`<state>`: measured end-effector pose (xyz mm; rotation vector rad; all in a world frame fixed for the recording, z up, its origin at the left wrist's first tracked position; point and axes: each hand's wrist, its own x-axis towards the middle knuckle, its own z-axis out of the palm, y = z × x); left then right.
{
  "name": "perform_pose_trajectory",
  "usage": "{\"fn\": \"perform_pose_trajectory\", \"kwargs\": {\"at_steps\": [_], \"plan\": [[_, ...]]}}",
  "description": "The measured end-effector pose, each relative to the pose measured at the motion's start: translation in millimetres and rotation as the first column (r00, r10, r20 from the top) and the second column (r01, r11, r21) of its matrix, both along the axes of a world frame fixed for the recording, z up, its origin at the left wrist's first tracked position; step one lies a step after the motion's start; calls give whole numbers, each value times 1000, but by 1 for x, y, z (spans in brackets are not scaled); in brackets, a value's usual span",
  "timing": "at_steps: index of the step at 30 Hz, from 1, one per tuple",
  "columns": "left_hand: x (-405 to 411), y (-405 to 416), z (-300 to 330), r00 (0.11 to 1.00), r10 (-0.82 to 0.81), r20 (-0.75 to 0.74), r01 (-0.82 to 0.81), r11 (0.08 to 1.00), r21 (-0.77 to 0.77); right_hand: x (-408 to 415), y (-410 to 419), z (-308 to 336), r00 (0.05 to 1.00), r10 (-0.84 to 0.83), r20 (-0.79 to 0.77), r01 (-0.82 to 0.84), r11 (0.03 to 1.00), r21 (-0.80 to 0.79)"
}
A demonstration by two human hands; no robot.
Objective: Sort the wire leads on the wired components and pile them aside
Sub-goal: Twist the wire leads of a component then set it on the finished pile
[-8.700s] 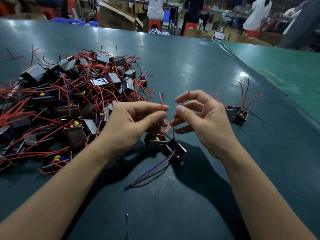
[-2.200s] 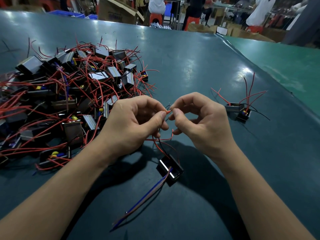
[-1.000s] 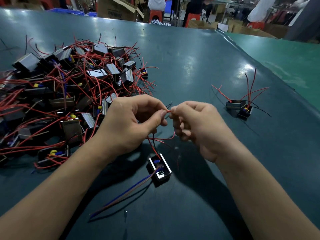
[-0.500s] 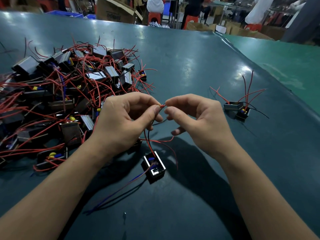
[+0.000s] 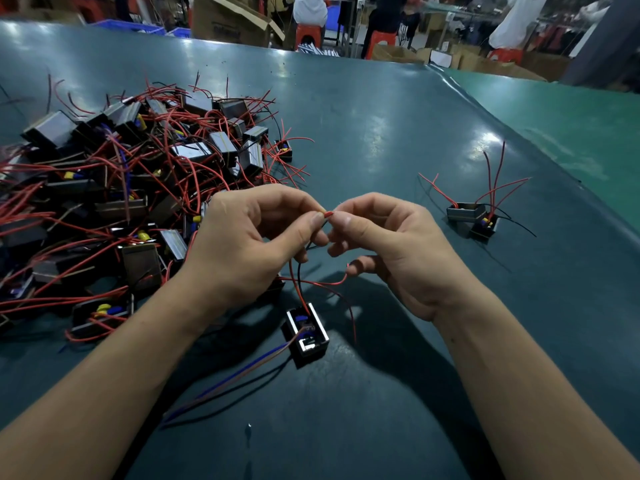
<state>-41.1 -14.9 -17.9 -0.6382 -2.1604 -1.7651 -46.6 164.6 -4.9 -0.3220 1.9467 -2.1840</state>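
One dark green bench (image 5: 398, 140) carries all items. Left of the central component (image 5: 307, 332) and farther from the viewer lies a large tangled heap of wired components (image 5: 138, 188), red leads throughout. Right of the central component, well apart, stand two sorted components (image 5: 472, 216) touching each other, leads pointing upward. Left hand (image 5: 242, 244) and right hand (image 5: 398, 247) are held above the central component, fingers curled, each pinching the red lead (image 5: 328, 214) between thumb and forefinger, fingertips nearly meeting. Central component rests on the bench; red and black leads rise from it to the hands. Blue lead (image 5: 225, 386) trails from it toward the viewer.
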Motion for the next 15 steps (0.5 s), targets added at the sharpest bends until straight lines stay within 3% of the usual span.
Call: {"fn": "perform_pose_trajectory", "kwargs": {"at_steps": [7, 12, 15], "plan": [[1, 0, 1, 1000, -19, 3, 19, 1000, -13, 0, 4, 2, 994, -13, -112, 21, 998, 66], [2, 0, 3, 996, 47, -71, -52, 996, -66, 2, -6, -1, 995, -93, -48, 93, 996, 14], [3, 0, 3, 987, 84, -135, -98, 990, -104, 4, -15, -1, 988, -77, 132, 89, 992, -88]]}}
